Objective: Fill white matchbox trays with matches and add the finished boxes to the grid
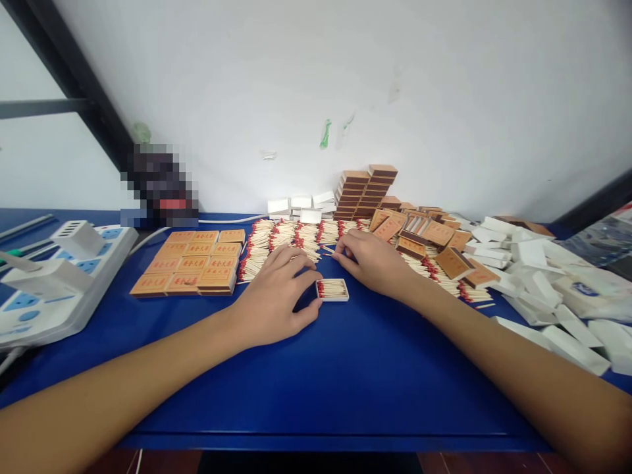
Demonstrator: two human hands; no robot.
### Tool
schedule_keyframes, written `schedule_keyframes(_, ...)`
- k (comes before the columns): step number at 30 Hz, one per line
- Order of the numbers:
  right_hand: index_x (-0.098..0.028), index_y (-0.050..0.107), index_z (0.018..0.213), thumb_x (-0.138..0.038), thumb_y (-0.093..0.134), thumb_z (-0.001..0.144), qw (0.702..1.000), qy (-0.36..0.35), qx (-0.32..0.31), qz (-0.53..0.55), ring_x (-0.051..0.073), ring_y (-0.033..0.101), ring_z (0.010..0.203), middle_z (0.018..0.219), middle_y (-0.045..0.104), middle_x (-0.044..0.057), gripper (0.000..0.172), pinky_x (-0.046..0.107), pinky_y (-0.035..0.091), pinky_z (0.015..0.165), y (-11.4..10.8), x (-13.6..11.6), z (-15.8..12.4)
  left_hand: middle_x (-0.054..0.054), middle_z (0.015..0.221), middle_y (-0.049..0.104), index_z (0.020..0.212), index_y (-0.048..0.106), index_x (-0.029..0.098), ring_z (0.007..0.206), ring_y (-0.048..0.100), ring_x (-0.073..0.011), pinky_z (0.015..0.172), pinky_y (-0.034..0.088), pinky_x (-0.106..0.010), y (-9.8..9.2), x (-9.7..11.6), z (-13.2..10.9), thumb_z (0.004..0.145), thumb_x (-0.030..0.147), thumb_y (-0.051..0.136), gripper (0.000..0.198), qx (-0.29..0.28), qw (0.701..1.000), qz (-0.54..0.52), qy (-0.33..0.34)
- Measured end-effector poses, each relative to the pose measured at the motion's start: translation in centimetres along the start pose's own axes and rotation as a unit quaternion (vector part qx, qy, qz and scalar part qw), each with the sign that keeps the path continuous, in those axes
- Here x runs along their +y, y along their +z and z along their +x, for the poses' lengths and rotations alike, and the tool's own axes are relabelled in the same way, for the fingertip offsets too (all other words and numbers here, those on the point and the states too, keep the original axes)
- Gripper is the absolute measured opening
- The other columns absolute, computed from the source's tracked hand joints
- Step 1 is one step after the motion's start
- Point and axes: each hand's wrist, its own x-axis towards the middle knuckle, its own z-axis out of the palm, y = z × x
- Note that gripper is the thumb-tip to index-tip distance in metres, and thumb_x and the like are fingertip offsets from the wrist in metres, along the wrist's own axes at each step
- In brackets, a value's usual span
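Observation:
A small white matchbox tray [332, 298] lies on the blue table, filled with red-tipped matches. My left hand [281, 296] curves round the tray's left end, with thumb and index finger against it. Just behind the tray, my right hand [368, 260] is closed in a pinch at the edge of the match pile [276, 240]. A few matchsticks [327, 249] show at its fingertips; how many it holds is hidden. The loose matches spread in a wide row behind both hands.
Filled orange matchboxes [192, 263] lie in rows at left, near a white power strip [93, 283]. Matchbox sleeves [365, 194] stand stacked by the wall; more sleeves [437, 234] are heaped at right. White empty trays [538, 276] cover the far right, others [301, 205] sit behind.

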Motion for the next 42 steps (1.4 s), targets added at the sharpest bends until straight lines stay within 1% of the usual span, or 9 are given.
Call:
schedule_keyframes(5, -0.019, 0.068, 0.104, -0.029, 0.055, 0.105, 0.999, -0.021, 0.02, 0.036, 0.023, 0.06, 0.091, 0.101, 0.066, 0.009, 0.016, 0.033, 0.042, 0.079, 0.4, 0.5, 0.2, -0.012, 0.123, 0.07, 0.118, 0.073, 0.018, 0.132, 0.055, -0.0327, 0.121, 0.041, -0.059, 0.0, 0.0, 0.0, 0.099, 0.033, 0.061, 0.027, -0.002, 1.0, 0.004, -0.002)
schedule_keyframes(10, -0.018, 0.067, 0.095, -0.028, 0.054, 0.105, 0.999, -0.016, 0.018, 0.039, 0.023, 0.06, 0.091, 0.099, 0.066, 0.009, 0.019, 0.034, 0.043, 0.08, 0.5, 0.6, 0.4, -0.012, 0.123, 0.07, 0.118, 0.073, 0.018, 0.132, 0.055, -0.0326, 0.122, 0.041, -0.059, 0.0, 0.0, 0.0, 0.099, 0.033, 0.062, 0.026, -0.003, 1.0, 0.001, -0.001)
schedule_keyframes(14, -0.018, 0.064, 0.093, -0.028, 0.056, 0.103, 0.999, 0.012, -0.017, 0.041, 0.023, 0.06, 0.087, 0.095, 0.066, 0.009, 0.016, 0.033, 0.043, 0.076, 0.3, 0.7, 0.5, -0.012, 0.124, 0.07, 0.118, 0.073, 0.019, 0.131, 0.056, -0.033, 0.12, 0.042, -0.06, -0.1, 0.0, 0.0, 0.099, 0.032, 0.062, 0.026, -0.004, 1.0, -0.002, -0.003)
schedule_keyframes(18, -0.019, 0.062, 0.094, -0.028, 0.053, 0.104, 0.997, 0.023, -0.048, 0.05, 0.024, 0.061, 0.087, 0.095, 0.066, 0.01, 0.017, 0.034, 0.043, 0.076, -1.0, 0.9, 0.1, -0.013, 0.123, 0.071, 0.118, 0.073, 0.018, 0.13, 0.056, -0.0333, 0.119, 0.043, -0.06, 0.0, -0.1, 0.0, 0.098, 0.033, 0.063, 0.027, 0.001, 1.0, 0.004, -0.001)
schedule_keyframes(26, -0.021, 0.062, 0.096, -0.033, 0.05, 0.107, 0.989, -0.034, -0.102, 0.105, 0.022, 0.061, 0.087, 0.099, 0.067, 0.008, 0.02, 0.033, 0.043, 0.074, -4.2, -1.2, -1.9, -0.012, 0.125, 0.07, 0.117, 0.074, 0.019, 0.131, 0.056, -0.0337, 0.118, 0.044, -0.059, 0.0, 0.0, 0.0, 0.097, 0.034, 0.065, 0.026, 0.015, 1.0, 0.012, -0.014)
schedule_keyframes(29, -0.022, 0.061, 0.096, -0.028, 0.05, 0.106, 0.987, -0.053, -0.111, 0.102, 0.021, 0.062, 0.086, 0.103, 0.068, 0.008, 0.016, 0.033, 0.043, 0.073, -4.1, -2.3, -2.7, -0.011, 0.125, 0.07, 0.116, 0.074, 0.02, 0.132, 0.056, -0.0339, 0.119, 0.043, -0.06, -0.1, 0.1, 0.1, 0.097, 0.034, 0.065, 0.026, 0.011, 1.0, 0.009, -0.014)
schedule_keyframes(32, -0.022, 0.059, 0.094, -0.033, 0.05, 0.108, 0.987, -0.055, -0.11, 0.103, 0.02, 0.062, 0.083, 0.101, 0.068, 0.007, 0.02, 0.033, 0.043, 0.072, -3.7, -2.8, -3.0, -0.011, 0.126, 0.07, 0.116, 0.074, 0.02, 0.134, 0.055, -0.0341, 0.121, 0.042, -0.06, -0.2, 0.1, 0.1, 0.097, 0.034, 0.065, 0.025, 0.004, 1.0, 0.008, -0.016)
schedule_keyframes(35, -0.022, 0.06, 0.095, -0.037, 0.053, 0.108, 0.986, -0.053, -0.115, 0.111, 0.021, 0.063, 0.085, 0.102, 0.069, 0.007, 0.021, 0.033, 0.044, 0.072, -3.6, -2.7, -3.0, -0.012, 0.127, 0.07, 0.119, 0.074, 0.018, 0.135, 0.054, -0.0343, 0.122, 0.041, -0.06, -0.2, 0.0, 0.1, 0.098, 0.034, 0.064, 0.028, -0.003, 1.0, 0.011, -0.018)
schedule_keyframes(42, -0.022, 0.061, 0.093, -0.03, 0.054, 0.106, 0.981, -0.034, -0.147, 0.121, 0.021, 0.064, 0.086, 0.103, 0.069, 0.007, 0.016, 0.033, 0.045, 0.073, -4.6, -2.4, -2.8, -0.012, 0.126, 0.07, 0.12, 0.073, 0.02, 0.136, 0.053, -0.0341, 0.123, 0.04, -0.061, -0.1, 0.0, 0.0, 0.099, 0.035, 0.063, 0.028, -0.008, 1.0, 0.007, -0.017)
